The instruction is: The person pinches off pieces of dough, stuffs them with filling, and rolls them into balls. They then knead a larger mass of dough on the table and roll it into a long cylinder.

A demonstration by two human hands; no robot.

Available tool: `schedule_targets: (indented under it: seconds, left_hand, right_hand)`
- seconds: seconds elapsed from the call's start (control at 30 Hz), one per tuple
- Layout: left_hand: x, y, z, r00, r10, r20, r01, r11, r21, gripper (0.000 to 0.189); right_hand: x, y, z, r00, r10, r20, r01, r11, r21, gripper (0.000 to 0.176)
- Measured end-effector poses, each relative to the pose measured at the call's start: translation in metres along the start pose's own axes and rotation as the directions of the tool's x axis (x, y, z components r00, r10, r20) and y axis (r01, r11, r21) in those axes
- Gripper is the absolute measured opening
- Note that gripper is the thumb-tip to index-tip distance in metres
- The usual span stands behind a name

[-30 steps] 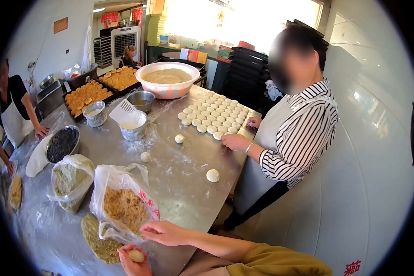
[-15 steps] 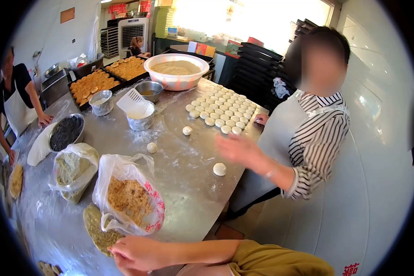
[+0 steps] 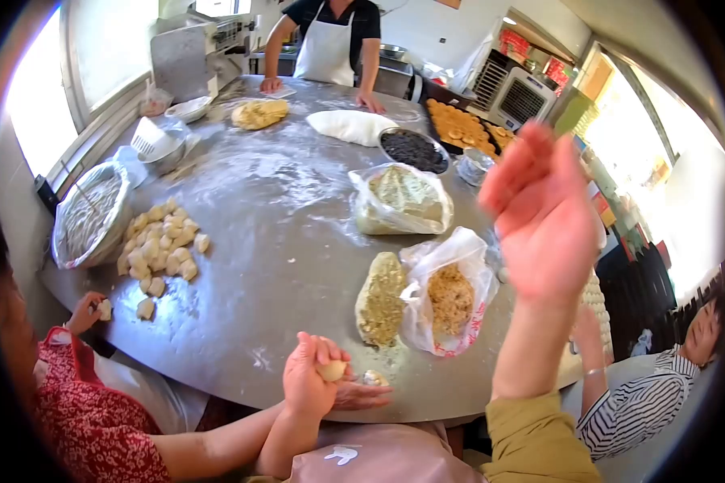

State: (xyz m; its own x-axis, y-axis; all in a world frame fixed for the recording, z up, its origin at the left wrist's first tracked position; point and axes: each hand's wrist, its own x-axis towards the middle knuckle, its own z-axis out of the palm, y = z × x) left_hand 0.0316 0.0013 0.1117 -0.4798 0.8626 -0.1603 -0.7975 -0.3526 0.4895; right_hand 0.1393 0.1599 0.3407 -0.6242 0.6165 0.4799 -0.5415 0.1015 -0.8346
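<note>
My left hand [image 3: 308,386] is closed around a small pale dough ball [image 3: 331,370] at the table's near edge. Just beside it, the open palm of a co-worker's hand [image 3: 361,396] reaches in from the left, close to a small whitish lump [image 3: 374,378]. Raised high at the right, my right hand [image 3: 546,213] is open and slightly blurred, with nothing visible in it. Beyond my left hand lies a greenish mound of filling [image 3: 381,299]. Touching that mound is a plastic bag of brown crumbly filling [image 3: 451,298].
Dough pieces [image 3: 163,241] lie at left, near a lined bowl [image 3: 95,213]. Farther back are a bag of green filling [image 3: 401,200], a bowl of dark filling [image 3: 413,150] and white dough [image 3: 351,127]. People stand at left, right and the far side.
The view has swung left, bringing the dough pieces and the co-worker in red into sight. My right hand has risen from beside the greenish mound. My left hand now shows, holding dough.
</note>
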Motion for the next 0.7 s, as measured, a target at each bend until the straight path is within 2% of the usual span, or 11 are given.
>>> schedule_targets:
  seconds: [0.03,0.1,0.17,0.23,0.3,0.37,0.43,0.47,0.57,0.6,0.7]
  left_hand:
    - [0.000,0.001,0.000,0.999,-0.037,0.008,0.037,0.999,0.010,0.047]
    - [0.000,0.003,0.002,0.999,-0.033,0.037,0.031,0.998,0.046,0.047]
    - [0.001,-0.003,0.003,0.996,-0.038,0.085,0.035,0.999,0.036,0.047]
    - [0.004,-0.012,0.004,0.995,-0.055,0.084,0.052,0.998,0.040,0.048]
    - [0.004,-0.022,0.003,0.995,-0.087,0.049,0.084,0.995,0.061,0.048]
    - [-0.001,-0.023,0.007,0.976,-0.195,0.097,0.191,0.980,0.049,0.048]
    - [-0.003,-0.025,0.006,0.966,-0.204,0.158,0.192,0.978,0.084,0.048]
    - [-0.002,-0.025,0.007,0.970,-0.209,0.127,0.198,0.976,0.095,0.048]
    - [-0.002,-0.023,0.007,0.969,-0.233,0.077,0.222,0.966,0.129,0.048]
    - [-0.002,-0.025,0.007,0.971,-0.228,0.078,0.217,0.968,0.129,0.048]
    - [-0.002,-0.031,0.011,0.967,-0.251,0.049,0.244,0.963,0.113,0.048]
  right_hand:
    - [-0.003,0.017,0.001,0.995,0.070,-0.066,-0.067,0.997,0.044,0.037]
    - [-0.030,0.053,0.017,0.942,0.275,-0.194,-0.294,0.953,-0.075,0.032]
    - [-0.050,0.074,0.006,0.923,0.342,-0.173,-0.359,0.931,-0.071,0.033]
    - [-0.070,0.082,-0.007,0.898,0.365,-0.244,-0.372,0.928,0.020,0.031]
    - [-0.087,0.092,-0.022,0.877,0.300,-0.376,-0.177,0.928,0.328,0.029]
    - [-0.106,0.076,-0.010,0.919,0.186,-0.349,-0.198,0.980,0.002,0.033]
    - [-0.120,0.059,0.003,0.964,0.131,-0.231,-0.204,0.921,-0.333,0.037]
    - [-0.134,0.065,-0.004,0.979,0.036,-0.200,-0.079,0.975,-0.210,0.042]
    - [-0.130,0.064,0.000,0.976,0.202,-0.083,-0.211,0.970,-0.124,0.026]
    - [-0.127,0.068,0.001,0.953,0.264,-0.147,-0.287,0.942,-0.173,0.029]
    - [-0.122,0.068,0.004,0.952,0.172,-0.252,-0.253,0.906,-0.340,0.038]
